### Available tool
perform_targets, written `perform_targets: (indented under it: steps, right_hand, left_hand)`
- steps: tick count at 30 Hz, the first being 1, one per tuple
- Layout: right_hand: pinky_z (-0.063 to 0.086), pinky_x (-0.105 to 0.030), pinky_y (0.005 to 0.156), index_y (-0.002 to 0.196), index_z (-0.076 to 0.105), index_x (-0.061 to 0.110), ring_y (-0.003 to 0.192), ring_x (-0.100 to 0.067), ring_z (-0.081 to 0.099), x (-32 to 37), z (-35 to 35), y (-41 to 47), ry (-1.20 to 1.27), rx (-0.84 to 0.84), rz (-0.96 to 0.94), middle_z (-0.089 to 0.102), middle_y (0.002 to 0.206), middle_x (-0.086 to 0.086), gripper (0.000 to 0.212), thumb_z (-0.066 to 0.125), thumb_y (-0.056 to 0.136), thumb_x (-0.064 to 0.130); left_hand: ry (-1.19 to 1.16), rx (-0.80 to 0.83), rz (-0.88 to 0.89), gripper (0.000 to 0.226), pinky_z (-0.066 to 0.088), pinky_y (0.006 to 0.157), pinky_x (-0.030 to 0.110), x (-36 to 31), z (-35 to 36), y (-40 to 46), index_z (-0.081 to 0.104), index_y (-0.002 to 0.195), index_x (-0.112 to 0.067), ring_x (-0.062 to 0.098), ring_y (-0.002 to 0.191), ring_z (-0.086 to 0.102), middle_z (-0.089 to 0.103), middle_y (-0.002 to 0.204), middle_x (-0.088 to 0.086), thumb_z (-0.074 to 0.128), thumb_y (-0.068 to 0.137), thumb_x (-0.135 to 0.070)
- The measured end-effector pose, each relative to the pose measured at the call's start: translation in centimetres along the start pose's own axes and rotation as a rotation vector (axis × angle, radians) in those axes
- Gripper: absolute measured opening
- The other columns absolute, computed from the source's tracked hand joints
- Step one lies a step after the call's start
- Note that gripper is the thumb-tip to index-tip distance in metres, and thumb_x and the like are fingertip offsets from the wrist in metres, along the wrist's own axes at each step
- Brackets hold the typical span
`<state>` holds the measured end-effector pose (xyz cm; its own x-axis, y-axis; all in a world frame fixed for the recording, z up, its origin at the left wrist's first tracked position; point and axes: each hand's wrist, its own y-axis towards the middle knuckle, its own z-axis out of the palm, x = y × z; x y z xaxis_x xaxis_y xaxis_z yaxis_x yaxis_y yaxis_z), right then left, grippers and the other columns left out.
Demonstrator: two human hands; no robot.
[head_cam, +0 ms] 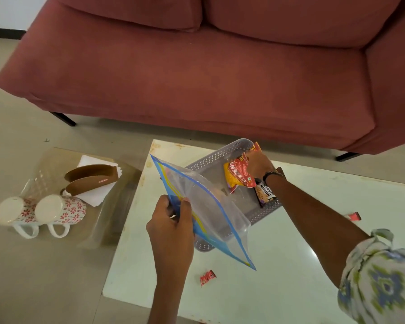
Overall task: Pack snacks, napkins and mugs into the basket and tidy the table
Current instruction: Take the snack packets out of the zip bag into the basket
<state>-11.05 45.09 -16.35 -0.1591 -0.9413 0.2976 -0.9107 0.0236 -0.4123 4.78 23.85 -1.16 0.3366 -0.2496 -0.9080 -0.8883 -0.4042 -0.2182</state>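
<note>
Head view shows the right hand [258,166] gripping a red snack packet [237,173] over the grey basket [211,164], while the left hand [173,220], nearer the viewer, pinches a clear zip bag [211,206] whose long axis slants across the basket.

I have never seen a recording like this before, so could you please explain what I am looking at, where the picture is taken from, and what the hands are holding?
There is no machine here: a person wears one wide-angle camera on the head, looking down at their own two hands. The left hand pinches a clear zip bag with blue edges, held up over a grey perforated basket on a white table. The right hand reaches into the basket, its fingers gripping a red snack packet; another packet lies beside it. Two small red wrappers lie loose on the table. To the left, on a lower glass table, two floral mugs lie on their sides beside white napkins in a brown holder. A red sofa stands behind.
</note>
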Motion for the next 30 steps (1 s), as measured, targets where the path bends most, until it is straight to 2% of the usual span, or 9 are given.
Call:
perform_targets:
  steps: [4, 9, 16, 21, 23, 26, 30]
  right_hand:
    - [0.052, -0.039, 0.084, 0.114, 0.063, 0.005, 0.100, -0.037, 0.063, -0.4, 0.0, 0.2, -0.002, -0.060, -0.004, 0.068, 0.110, -0.019, 0.029, 0.049, 0.089, 0.002]
    - [0.051, -0.040, 0.085, 0.116, 0.060, 0.003, 0.102, -0.038, 0.062, -0.8, 0.2, -0.1, 0.058, -0.042, 0.018, 0.067, 0.111, -0.021, 0.030, 0.051, 0.087, 0.000]
    - [0.051, -0.042, 0.093, 0.126, 0.058, 0.007, 0.111, -0.036, 0.059, -1.5, 0.5, -1.1, 0.125, -0.064, 0.008, 0.063, 0.124, -0.017, 0.038, 0.052, 0.089, 0.002]
    - [0.049, -0.042, 0.097, 0.122, 0.063, 0.007, 0.114, -0.035, 0.058, -2.0, 0.6, -1.7, 0.053, -0.057, 0.032, 0.063, 0.125, -0.018, 0.031, 0.049, 0.094, 0.008]
    - [0.047, -0.041, 0.097, 0.121, 0.063, 0.008, 0.115, -0.035, 0.056, -2.2, 0.8, -2.0, 0.014, -0.050, 0.061, 0.062, 0.125, -0.018, 0.030, 0.048, 0.095, 0.010]
    - [0.046, -0.040, 0.096, 0.119, 0.063, 0.006, 0.116, -0.035, 0.055, -2.3, 0.9, -2.4, 0.006, -0.036, 0.104, 0.061, 0.125, -0.018, 0.029, 0.046, 0.097, 0.014]
    - [0.048, -0.040, 0.093, 0.117, 0.064, 0.005, 0.112, -0.036, 0.057, -2.4, 0.9, -3.0, 0.043, -0.067, 0.125, 0.062, 0.122, -0.018, 0.028, 0.049, 0.096, 0.014]
  left_hand:
    - [0.027, 0.000, 0.002, 0.007, 0.047, 0.045, 0.006, 0.2, 0.4, 0.2, 0.054, 0.085, -0.016, 0.013, 0.057, 0.061, 0.062, 0.067, -0.003, 0.057, 0.090, -0.020]
    - [0.041, 0.002, -0.003, 0.014, 0.049, 0.048, 0.005, 0.6, 0.9, 0.0, 0.056, 0.096, -0.012, 0.010, 0.061, 0.062, 0.063, 0.074, -0.004, 0.057, 0.088, -0.024]
    - [0.059, -0.004, 0.021, 0.012, 0.050, 0.050, 0.005, 0.6, 0.7, -0.7, 0.054, 0.095, -0.013, 0.011, 0.061, 0.062, 0.063, 0.076, 0.000, 0.057, 0.088, -0.022]
    - [0.050, -0.005, 0.015, 0.008, 0.049, 0.048, 0.005, 0.8, 0.6, -1.1, 0.054, 0.091, -0.016, 0.011, 0.060, 0.062, 0.061, 0.071, -0.006, 0.057, 0.089, -0.022]
    - [0.047, -0.010, 0.014, 0.005, 0.048, 0.047, 0.004, 0.8, 0.6, -1.3, 0.053, 0.087, -0.019, 0.011, 0.059, 0.062, 0.060, 0.070, -0.008, 0.057, 0.089, -0.022]
    - [0.041, -0.012, 0.020, 0.019, 0.047, 0.046, 0.004, 0.6, 0.6, -1.5, 0.048, 0.077, -0.033, 0.010, 0.058, 0.062, 0.060, 0.069, -0.010, 0.057, 0.089, -0.021]
    - [0.042, -0.006, 0.010, 0.006, 0.049, 0.050, 0.005, 0.6, 0.5, -1.6, 0.051, 0.086, -0.023, 0.011, 0.061, 0.062, 0.060, 0.071, -0.011, 0.057, 0.089, -0.022]
